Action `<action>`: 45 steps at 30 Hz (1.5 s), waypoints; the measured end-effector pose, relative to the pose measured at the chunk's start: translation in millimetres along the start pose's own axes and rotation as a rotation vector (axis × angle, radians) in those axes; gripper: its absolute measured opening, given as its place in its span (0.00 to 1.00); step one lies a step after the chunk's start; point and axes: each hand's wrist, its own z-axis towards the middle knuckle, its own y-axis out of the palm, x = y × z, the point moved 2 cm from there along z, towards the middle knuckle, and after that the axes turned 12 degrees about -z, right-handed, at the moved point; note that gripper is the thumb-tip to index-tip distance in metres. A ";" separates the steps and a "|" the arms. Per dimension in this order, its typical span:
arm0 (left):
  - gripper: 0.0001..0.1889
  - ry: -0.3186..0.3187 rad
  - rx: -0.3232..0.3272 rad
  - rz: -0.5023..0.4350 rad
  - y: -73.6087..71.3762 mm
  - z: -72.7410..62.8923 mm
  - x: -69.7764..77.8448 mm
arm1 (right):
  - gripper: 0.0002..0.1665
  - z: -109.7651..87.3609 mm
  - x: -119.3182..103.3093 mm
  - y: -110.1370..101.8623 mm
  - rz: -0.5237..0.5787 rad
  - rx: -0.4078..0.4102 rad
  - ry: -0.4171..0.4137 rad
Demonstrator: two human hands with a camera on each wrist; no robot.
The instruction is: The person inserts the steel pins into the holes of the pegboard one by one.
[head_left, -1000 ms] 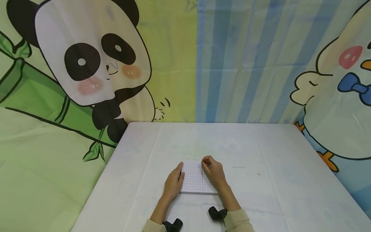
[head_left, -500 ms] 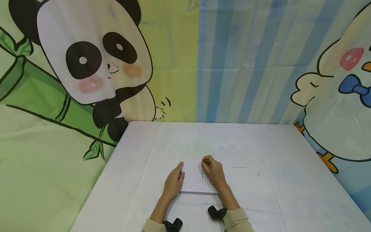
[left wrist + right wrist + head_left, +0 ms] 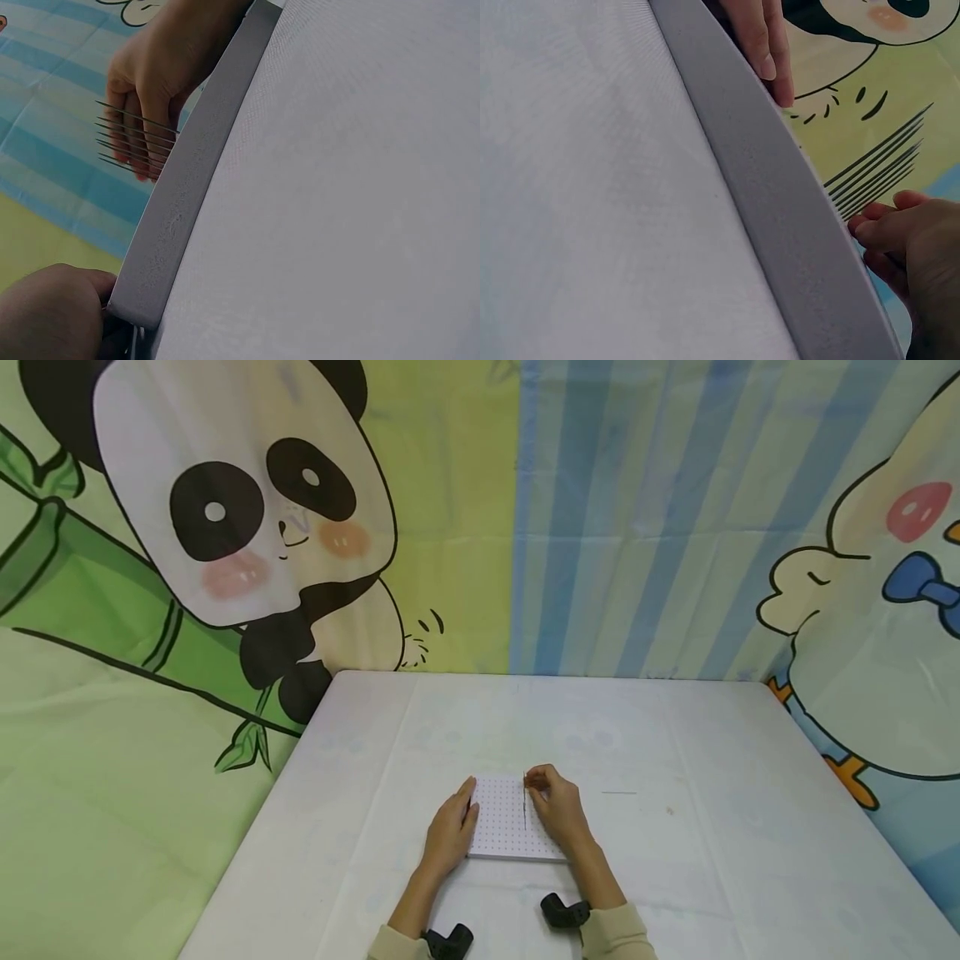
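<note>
A white board (image 3: 495, 827) with rows of small holes lies near the middle of the table. Along its left side rests my left hand (image 3: 452, 831), fingers fairly straight and thumb at the rim. Several thin metal needles (image 3: 881, 161) stand upright in a row in the board, beside my right hand (image 3: 557, 802). In the right wrist view, that hand's thumb and forefinger (image 3: 874, 221) pinch low at the foot of the nearest needle, close to the board's surface. The left wrist view shows the needles (image 3: 135, 135) in front of the right hand's fingers.
One thin needle-like stick (image 3: 618, 792) lies on the white tabletop (image 3: 712, 860) to the right of the board. Black wrist devices (image 3: 564, 912) sit at both sleeves. A printed cloth with a panda (image 3: 247, 502) hangs behind the table.
The right hand has shifted slightly to the right, so more of the needle row shows beside its fingertips. The left hand and board hold their place; the head view shifts slightly.
</note>
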 end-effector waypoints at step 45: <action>0.24 -0.010 -0.019 -0.027 0.0 0.0 2.8 | 0.04 -22.6 98.7 -85.1 -0.265 -0.016 0.292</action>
